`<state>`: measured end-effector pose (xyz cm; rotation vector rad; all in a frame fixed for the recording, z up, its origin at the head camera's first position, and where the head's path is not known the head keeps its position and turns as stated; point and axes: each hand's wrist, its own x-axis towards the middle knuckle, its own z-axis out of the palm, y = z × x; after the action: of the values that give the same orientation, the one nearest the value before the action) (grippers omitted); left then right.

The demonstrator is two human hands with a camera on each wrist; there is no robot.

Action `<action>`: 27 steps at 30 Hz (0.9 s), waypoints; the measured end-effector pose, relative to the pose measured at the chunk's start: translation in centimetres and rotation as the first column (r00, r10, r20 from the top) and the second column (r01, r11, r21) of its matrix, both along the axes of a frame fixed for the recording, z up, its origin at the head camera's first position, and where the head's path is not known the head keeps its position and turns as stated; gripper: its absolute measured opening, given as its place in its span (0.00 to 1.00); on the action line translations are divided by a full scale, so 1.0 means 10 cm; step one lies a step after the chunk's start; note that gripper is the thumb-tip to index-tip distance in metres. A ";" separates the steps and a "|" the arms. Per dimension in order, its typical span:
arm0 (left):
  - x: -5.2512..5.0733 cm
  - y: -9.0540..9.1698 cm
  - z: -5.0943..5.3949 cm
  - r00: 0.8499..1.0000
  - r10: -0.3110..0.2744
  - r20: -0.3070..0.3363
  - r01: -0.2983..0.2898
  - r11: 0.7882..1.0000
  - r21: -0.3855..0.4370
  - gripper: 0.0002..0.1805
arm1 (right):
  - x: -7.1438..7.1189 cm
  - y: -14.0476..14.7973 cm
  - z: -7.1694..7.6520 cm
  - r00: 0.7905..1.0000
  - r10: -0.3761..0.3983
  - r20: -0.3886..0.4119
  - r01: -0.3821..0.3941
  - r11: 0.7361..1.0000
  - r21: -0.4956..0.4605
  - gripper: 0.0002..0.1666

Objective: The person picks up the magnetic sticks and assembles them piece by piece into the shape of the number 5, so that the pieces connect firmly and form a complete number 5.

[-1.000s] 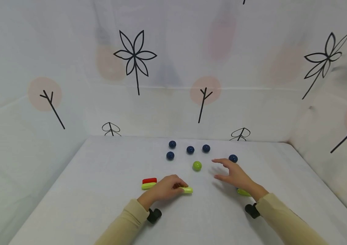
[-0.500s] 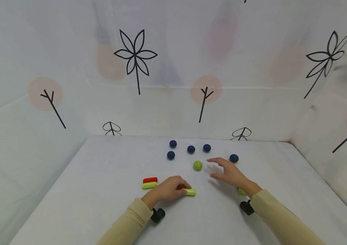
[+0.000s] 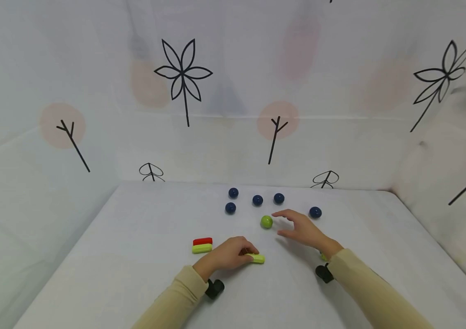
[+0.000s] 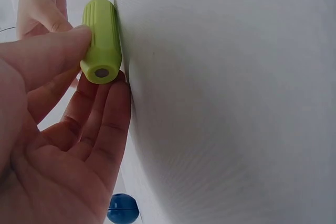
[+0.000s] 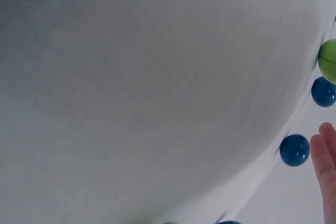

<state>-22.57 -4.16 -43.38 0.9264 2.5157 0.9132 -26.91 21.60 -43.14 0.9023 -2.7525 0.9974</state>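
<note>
In the head view my left hand [image 3: 229,254] pinches a yellow-green magnetic stick [image 3: 258,258] between thumb and fingers, low over the white table. The left wrist view shows the ribbed stick [image 4: 102,40] up close, with a grey metal dot in its near end; the thumb lies along one side. My right hand [image 3: 304,230] holds nothing; its thumb and fingers are spread apart, just right of a green ball [image 3: 267,222] and not gripping it. Only a few right fingertips [image 5: 324,148] show at the edge of the right wrist view.
Several dark blue balls [image 3: 257,200] lie toward the back of the table [image 3: 142,219]; one blue ball [image 3: 315,212] sits behind my right hand. A red stick [image 3: 203,241] and a yellow-green stick [image 3: 202,248] lie side by side at left. My right wrist mostly covers another yellow-green piece [image 3: 323,257].
My right hand has moved left, closer to the green ball, with its fingers still spread. The left hand has shifted slightly right with the yellow-green stick.
</note>
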 end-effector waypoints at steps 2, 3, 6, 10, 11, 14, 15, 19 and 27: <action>0.00 0.01 0.01 1.000 0.000 -0.003 0.000 1.000 -0.005 0.11 | -0.02 -0.02 0.00 1.000 0.010 -0.003 -0.010 1.000 -0.002 0.27; 0.00 0.01 0.01 1.000 -0.002 -0.007 0.002 1.000 -0.007 0.11 | -0.03 -0.03 0.00 1.000 0.019 -0.009 -0.019 1.000 -0.001 0.27; 0.00 0.02 0.01 1.000 -0.005 -0.013 0.005 1.000 -0.007 0.11 | -0.06 -0.07 0.00 0.999 0.047 -0.025 -0.047 0.999 -0.009 0.26; -0.01 0.03 0.01 1.000 -0.001 -0.016 0.001 1.000 -0.009 0.11 | -0.09 -0.13 0.01 0.998 0.065 -0.024 -0.065 0.998 -0.008 0.25; 0.00 0.03 0.01 1.000 0.000 -0.016 0.000 1.000 -0.009 0.11 | -0.10 -0.14 0.01 0.998 0.063 -0.018 -0.063 0.998 -0.007 0.25; 0.00 0.03 0.02 1.000 -0.001 -0.018 0.001 1.000 -0.008 0.11 | -0.12 -0.17 0.00 0.998 0.060 -0.004 -0.060 0.998 -0.005 0.25; 0.00 0.03 0.02 1.000 -0.002 -0.017 0.002 1.000 -0.005 0.11 | -0.12 -0.18 0.00 0.998 0.059 -0.004 -0.059 0.998 0.000 0.25; 0.00 0.03 0.01 1.000 -0.010 -0.017 0.010 1.000 -0.003 0.11 | -0.15 -0.20 0.00 0.999 0.050 0.013 -0.050 0.999 0.010 0.23; -0.02 0.03 0.00 1.000 -0.005 0.001 0.005 1.000 0.006 0.11 | -0.17 -0.26 0.02 0.995 -0.009 0.101 0.008 1.000 0.014 0.16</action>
<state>-22.73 -3.84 -43.36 0.9336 2.5097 0.9201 -28.63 19.03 -42.92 0.8641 -2.8470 1.0525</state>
